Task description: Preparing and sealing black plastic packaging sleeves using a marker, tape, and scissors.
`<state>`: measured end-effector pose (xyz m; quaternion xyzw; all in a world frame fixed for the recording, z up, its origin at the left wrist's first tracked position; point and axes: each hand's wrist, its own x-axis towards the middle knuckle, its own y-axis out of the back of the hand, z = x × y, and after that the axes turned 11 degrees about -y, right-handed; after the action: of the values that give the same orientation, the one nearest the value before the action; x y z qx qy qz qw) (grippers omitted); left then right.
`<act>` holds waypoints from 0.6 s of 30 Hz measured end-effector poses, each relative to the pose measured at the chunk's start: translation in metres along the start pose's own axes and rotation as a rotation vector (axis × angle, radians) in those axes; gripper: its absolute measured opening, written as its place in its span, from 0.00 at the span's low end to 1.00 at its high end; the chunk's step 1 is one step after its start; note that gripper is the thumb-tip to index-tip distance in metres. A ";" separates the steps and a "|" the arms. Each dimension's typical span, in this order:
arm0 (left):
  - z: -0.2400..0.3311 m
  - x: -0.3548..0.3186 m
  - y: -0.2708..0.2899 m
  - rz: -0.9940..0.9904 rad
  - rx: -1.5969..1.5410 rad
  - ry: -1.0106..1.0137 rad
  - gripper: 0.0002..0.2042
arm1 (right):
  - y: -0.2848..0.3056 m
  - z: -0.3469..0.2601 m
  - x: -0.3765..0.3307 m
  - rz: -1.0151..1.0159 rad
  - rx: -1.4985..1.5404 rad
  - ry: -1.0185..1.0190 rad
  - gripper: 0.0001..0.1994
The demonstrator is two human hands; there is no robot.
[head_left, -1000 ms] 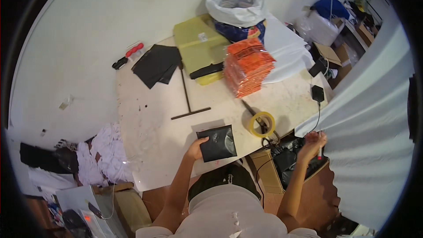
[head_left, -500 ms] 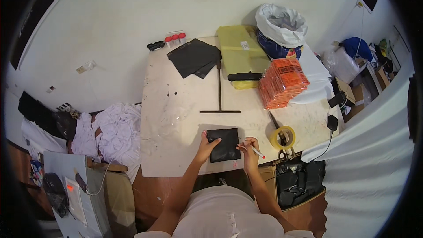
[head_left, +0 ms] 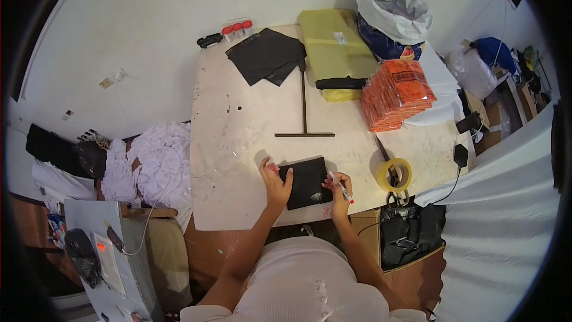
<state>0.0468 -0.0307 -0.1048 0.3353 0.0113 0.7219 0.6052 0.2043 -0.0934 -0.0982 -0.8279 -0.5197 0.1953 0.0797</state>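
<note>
A flat black plastic packet [head_left: 307, 183] lies near the front edge of the table, with a small shiny patch at its lower right. At its left edge is my left hand [head_left: 276, 186], fingers apart and thumb against the packet's side. My right hand [head_left: 340, 192] is closed around a slim white marker pen [head_left: 347, 194] with a red end, its fingers by the packet's right edge. Just beyond the packet lies a dark T-shaped rod [head_left: 305, 135]. Black plastic sheets or bags [head_left: 262, 56] are fanned out farther back.
To the right stand a stack of orange packets [head_left: 398, 92], a yellow tape roll [head_left: 407, 174] and scissors [head_left: 397, 198]. Behind are a folded yellow bag [head_left: 336, 48], a white-lined sack [head_left: 393, 15] and red-capped containers [head_left: 237, 28]. A box of black packets [head_left: 408, 238] sits below the table's right edge.
My left hand has loosened from the packet, its fingers now spread beside it. The pen in my right hand has turned steeper. The whole view has shifted slightly.
</note>
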 end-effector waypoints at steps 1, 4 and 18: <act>-0.005 -0.001 0.002 -0.030 0.074 -0.134 0.15 | -0.001 0.000 -0.001 0.014 -0.025 0.017 0.09; -0.005 -0.002 0.004 -0.150 0.069 -0.114 0.12 | 0.002 0.002 0.003 0.044 -0.056 0.029 0.06; 0.000 0.001 0.005 -0.232 0.121 0.005 0.11 | -0.023 -0.012 0.003 0.076 -0.578 0.222 0.03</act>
<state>0.0423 -0.0313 -0.1026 0.3658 0.0947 0.6459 0.6633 0.1911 -0.0798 -0.0805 -0.8514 -0.5105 -0.0493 -0.1099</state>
